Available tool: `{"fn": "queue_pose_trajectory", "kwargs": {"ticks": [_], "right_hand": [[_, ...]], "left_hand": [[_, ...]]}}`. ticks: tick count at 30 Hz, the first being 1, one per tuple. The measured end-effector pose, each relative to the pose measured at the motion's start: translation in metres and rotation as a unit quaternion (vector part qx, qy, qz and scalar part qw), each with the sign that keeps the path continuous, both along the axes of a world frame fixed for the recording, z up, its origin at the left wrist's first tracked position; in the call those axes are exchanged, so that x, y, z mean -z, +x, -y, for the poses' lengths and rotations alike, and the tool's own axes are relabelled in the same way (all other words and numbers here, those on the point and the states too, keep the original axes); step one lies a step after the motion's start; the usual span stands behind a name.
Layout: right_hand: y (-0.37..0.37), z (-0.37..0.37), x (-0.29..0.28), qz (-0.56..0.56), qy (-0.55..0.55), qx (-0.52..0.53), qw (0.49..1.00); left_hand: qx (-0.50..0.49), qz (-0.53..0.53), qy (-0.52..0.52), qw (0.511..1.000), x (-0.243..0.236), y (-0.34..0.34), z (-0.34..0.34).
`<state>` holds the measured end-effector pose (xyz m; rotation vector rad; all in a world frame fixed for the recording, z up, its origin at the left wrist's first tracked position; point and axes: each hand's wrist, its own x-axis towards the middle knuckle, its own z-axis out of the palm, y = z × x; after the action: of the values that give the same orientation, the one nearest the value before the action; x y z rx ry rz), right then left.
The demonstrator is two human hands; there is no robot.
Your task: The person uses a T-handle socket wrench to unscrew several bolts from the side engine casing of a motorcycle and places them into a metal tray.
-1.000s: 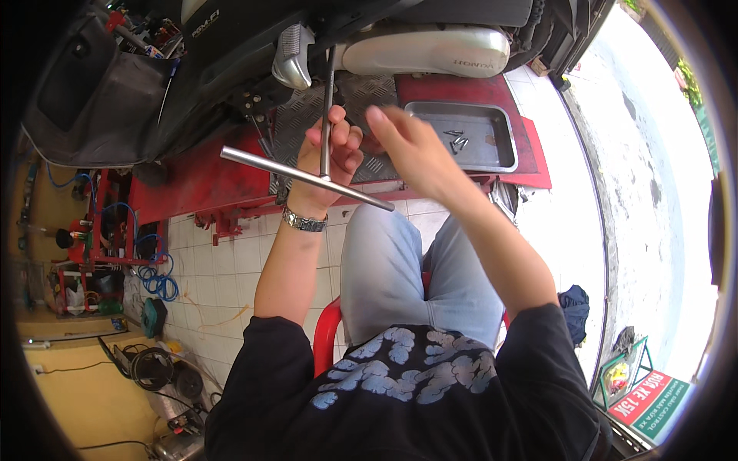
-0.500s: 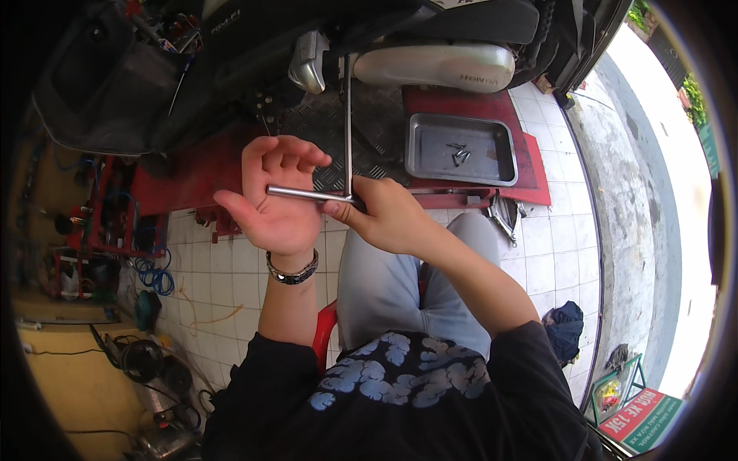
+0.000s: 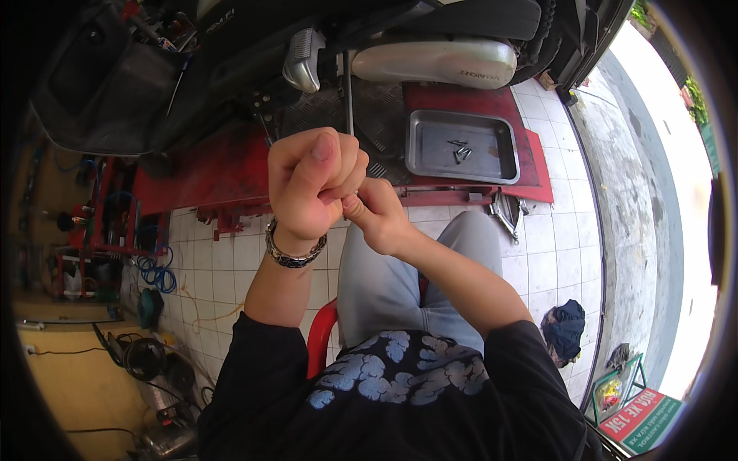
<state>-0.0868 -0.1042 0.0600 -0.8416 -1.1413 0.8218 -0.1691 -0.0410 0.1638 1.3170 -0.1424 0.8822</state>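
Note:
A long-shafted wrench with a crosswise handle has its bare steel shaft (image 3: 349, 104) running from beside the scooter's silver cover (image 3: 434, 63) down to my hands. My left hand (image 3: 314, 183) is closed in a fist around the handle's left part, which it hides. Just right of it, my right hand (image 3: 378, 218) grips the junction of handle and shaft, thumb bent against the left fist. Where the wrench's far end meets the scooter is hard to make out. The silver footpeg (image 3: 305, 61) sits left of the shaft.
A grey metal tray (image 3: 430, 161) holding several bolts (image 3: 460, 150) rests on the red lift platform (image 3: 532, 154) to the right. A metal bracket (image 3: 506, 217) juts below the platform's edge. Blue hose (image 3: 156, 276) lies coiled at left; dark cloth (image 3: 563, 330) lies on the tiles at right.
My left hand, open with its palm against the handle before, has closed into a fist around it. My right hand has shifted slightly right and down, still holding the wrench.

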Motion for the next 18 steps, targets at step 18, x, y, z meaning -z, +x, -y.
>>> {"fn": "queue_pose_trajectory", "kwargs": {"ticks": [18], "right_hand": [[-0.029, 0.051, -0.015, 0.256, -0.117, 0.053, 0.958]], "left_hand": [[-0.276, -0.171, -0.200, 0.924, 0.044, -0.017, -0.021]]}}
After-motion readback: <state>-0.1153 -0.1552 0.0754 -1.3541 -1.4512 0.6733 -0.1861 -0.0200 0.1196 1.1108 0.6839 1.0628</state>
